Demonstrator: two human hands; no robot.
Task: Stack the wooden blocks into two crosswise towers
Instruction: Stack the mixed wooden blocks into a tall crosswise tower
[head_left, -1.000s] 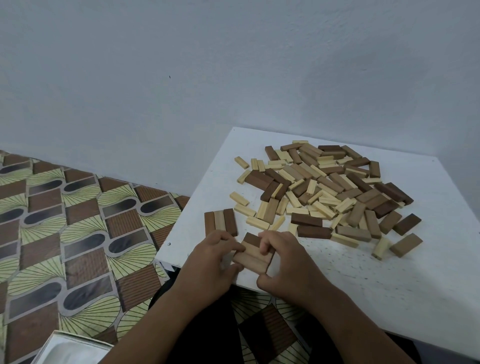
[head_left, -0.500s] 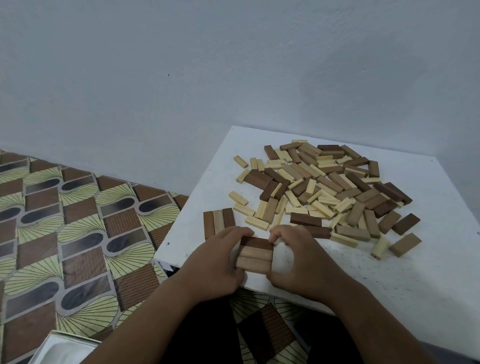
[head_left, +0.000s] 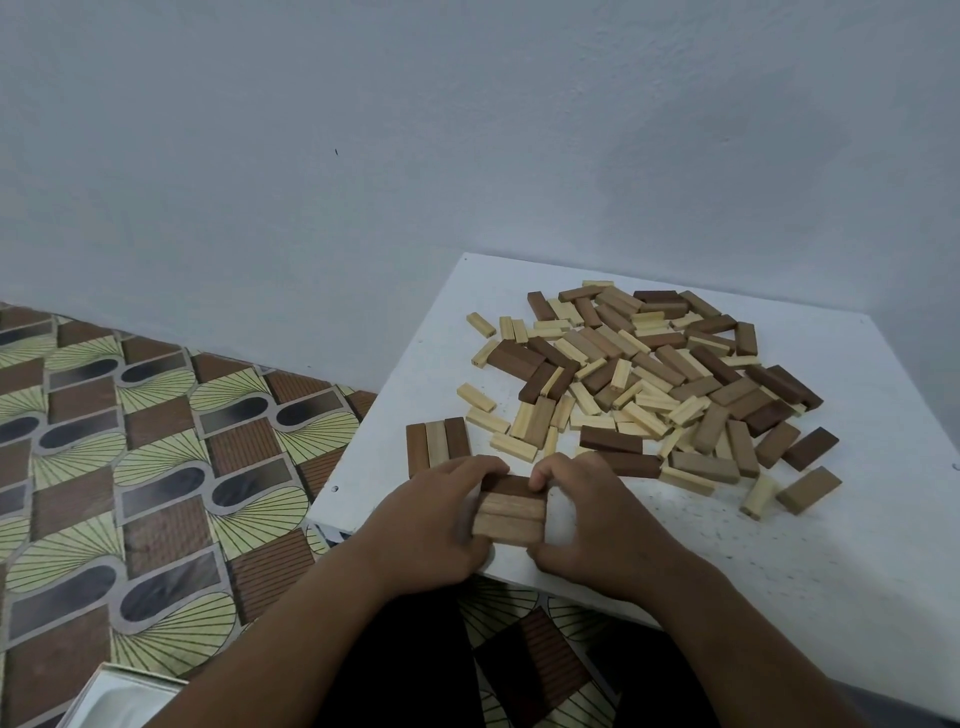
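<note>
A small set of three blocks (head_left: 511, 512), one dark and two light brown, lies side by side near the front edge of the white table (head_left: 779, 561). My left hand (head_left: 436, 525) grips its left end and my right hand (head_left: 592, 525) grips its right end, fingers curled over the top. Just behind my left hand lies another flat row of three blocks (head_left: 437, 444), dark, pale, dark. A big loose heap of pale, mid-brown and dark blocks (head_left: 660, 374) covers the middle and back of the table.
The table's left edge and front corner are close to both rows. A patterned brown and yellow floor (head_left: 156, 457) lies to the left. A white box corner (head_left: 119, 696) shows at the bottom left. A plain wall rises behind.
The three blocks between my hands have turned from a slant to lie square with the table's front edge, and both hands have closed in tighter on their ends.
</note>
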